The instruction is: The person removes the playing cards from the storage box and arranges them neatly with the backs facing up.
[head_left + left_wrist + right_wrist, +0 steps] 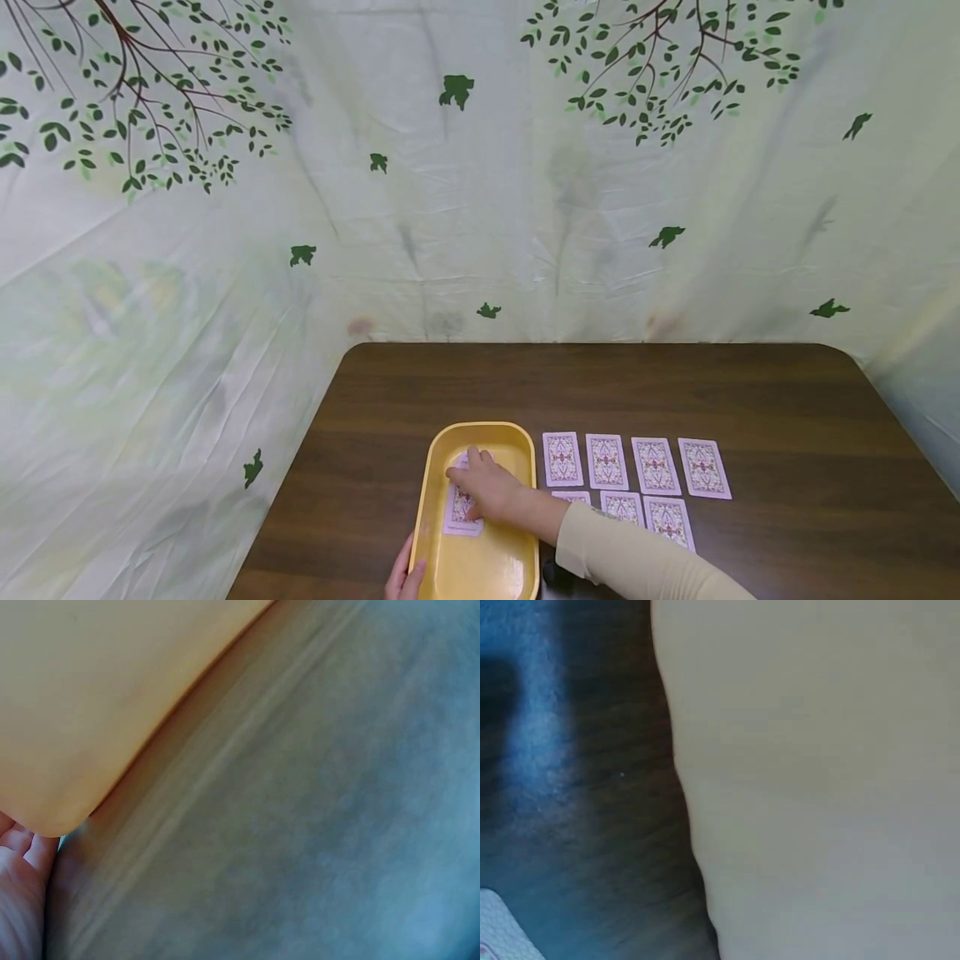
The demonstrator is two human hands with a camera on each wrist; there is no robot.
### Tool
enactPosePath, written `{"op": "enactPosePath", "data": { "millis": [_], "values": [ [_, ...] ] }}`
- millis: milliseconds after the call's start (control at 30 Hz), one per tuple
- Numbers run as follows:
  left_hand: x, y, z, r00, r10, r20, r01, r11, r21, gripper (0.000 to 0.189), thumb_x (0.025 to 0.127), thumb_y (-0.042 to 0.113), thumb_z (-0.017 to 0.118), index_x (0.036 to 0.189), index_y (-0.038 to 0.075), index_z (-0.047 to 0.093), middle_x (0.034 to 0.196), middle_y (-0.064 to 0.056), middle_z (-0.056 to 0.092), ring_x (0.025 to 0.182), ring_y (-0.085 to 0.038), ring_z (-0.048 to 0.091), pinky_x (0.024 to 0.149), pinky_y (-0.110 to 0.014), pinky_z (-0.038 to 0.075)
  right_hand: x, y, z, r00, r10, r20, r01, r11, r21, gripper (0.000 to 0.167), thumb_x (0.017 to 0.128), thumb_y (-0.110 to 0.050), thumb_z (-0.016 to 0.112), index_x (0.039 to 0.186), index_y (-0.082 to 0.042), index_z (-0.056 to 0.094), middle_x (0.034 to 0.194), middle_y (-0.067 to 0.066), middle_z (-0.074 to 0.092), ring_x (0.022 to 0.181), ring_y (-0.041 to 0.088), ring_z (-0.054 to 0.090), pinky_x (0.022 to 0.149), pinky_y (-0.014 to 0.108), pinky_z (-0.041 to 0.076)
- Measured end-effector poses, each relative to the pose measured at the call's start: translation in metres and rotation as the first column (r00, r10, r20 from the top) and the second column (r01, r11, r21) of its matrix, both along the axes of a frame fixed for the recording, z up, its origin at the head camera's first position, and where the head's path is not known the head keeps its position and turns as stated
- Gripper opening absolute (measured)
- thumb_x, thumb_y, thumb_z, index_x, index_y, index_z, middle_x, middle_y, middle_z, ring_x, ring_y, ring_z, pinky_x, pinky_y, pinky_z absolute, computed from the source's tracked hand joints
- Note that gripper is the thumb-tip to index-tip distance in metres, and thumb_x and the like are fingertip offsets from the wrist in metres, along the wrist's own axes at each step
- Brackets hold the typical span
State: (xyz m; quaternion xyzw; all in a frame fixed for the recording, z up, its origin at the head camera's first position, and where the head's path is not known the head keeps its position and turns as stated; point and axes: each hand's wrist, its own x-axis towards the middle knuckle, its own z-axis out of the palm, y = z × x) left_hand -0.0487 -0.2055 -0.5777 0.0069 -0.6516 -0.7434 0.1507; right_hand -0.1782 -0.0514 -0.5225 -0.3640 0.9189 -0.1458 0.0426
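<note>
My left hand (405, 575) grips the yellow tray (425, 500) at its near left side, thumb by the rim. Part of that hand (19, 892) also appears at the left edge of the left wrist view. Inside the tray lies a patterned playing card (459, 523), back up. My right hand (491, 490) reaches over the tray with its fingers spread across this card, partly covering it. The thumb is near the card's lower right. In the right wrist view a pale sleeve (817, 780) fills most of the picture and hides the hand.
Right of the tray, several face-down cards (606, 462) lie in two rows on the brown table (810, 433). The right sleeve (637, 554) overlaps the nearer row. A dark object (558, 577) shows below the forearm. A leaf-printed cloth (525, 208) hangs behind the table.
</note>
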Motion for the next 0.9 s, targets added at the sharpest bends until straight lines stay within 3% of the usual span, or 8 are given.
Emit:
{"op": "enactPosePath", "data": {
  "millis": [233, 467, 767, 900],
  "values": [
    [0.0, 0.001, 0.0007, 1.0, 0.013, -0.029, -0.013, 1.0, -0.004, 0.058, 0.09, -0.005, 0.04, 0.113, 0.045, 0.059, 0.1, 0.021, 0.06, 0.079, -0.002, 0.058, 0.066, -0.016, 0.047, 0.0039, -0.0011, -0.0034, 0.998, 0.021, -0.055, -0.019, 0.999, 0.029, 0.084, 0.059, -0.055, 0.079, 0.126, -0.014, 0.05, 0.102, 0.008, 0.045, 0.089, 0.019, 0.043, 0.072, 0.024, 0.044],
    [-0.0006, 0.0027, 0.0002, 1.0, -0.001, -0.026, 0.001, 1.0, -0.004, 0.059, 0.091, -0.006, 0.039, 0.114, 0.045, 0.058, 0.099, 0.02, 0.06, 0.079, -0.003, 0.058, 0.065, -0.017, 0.048, 0.0055, 0.0013, -0.0046, 0.996, 0.032, -0.087, -0.034, 0.999, -0.015, 0.087, 0.057, -0.055, 0.08, 0.125, -0.014, 0.046, 0.098, 0.004, 0.045, 0.086, 0.015, 0.043, 0.069, 0.022, 0.044],
    [-0.0024, 0.0049, -0.0021, 0.999, -0.014, -0.035, 0.013, 1.0, -0.012, 0.059, 0.09, -0.005, 0.04, 0.114, 0.046, 0.058, 0.1, 0.02, 0.06, 0.08, -0.002, 0.058, 0.066, -0.016, 0.047, 0.0053, 0.0054, -0.0064, 0.992, 0.038, -0.123, -0.037, 0.999, 0.008, 0.079, 0.06, -0.047, 0.077, 0.124, -0.013, 0.044, 0.095, 0.004, 0.045, 0.083, 0.015, 0.043, 0.066, 0.022, 0.043],
    [-0.001, 0.0059, -0.0004, 1.0, 0.003, -0.01, -0.004, 1.0, -0.016, 0.059, 0.09, -0.005, 0.041, 0.111, 0.048, 0.058, 0.098, 0.022, 0.059, 0.078, -0.001, 0.057, 0.065, -0.016, 0.047, 0.0015, 0.0088, -0.0015, 0.986, 0.055, -0.157, -0.063, 0.997, -0.041, 0.079, 0.059, -0.047, 0.077, 0.122, -0.013, 0.043, 0.093, 0.003, 0.043, 0.081, 0.014, 0.041, 0.064, 0.02, 0.041]
  ]
}}
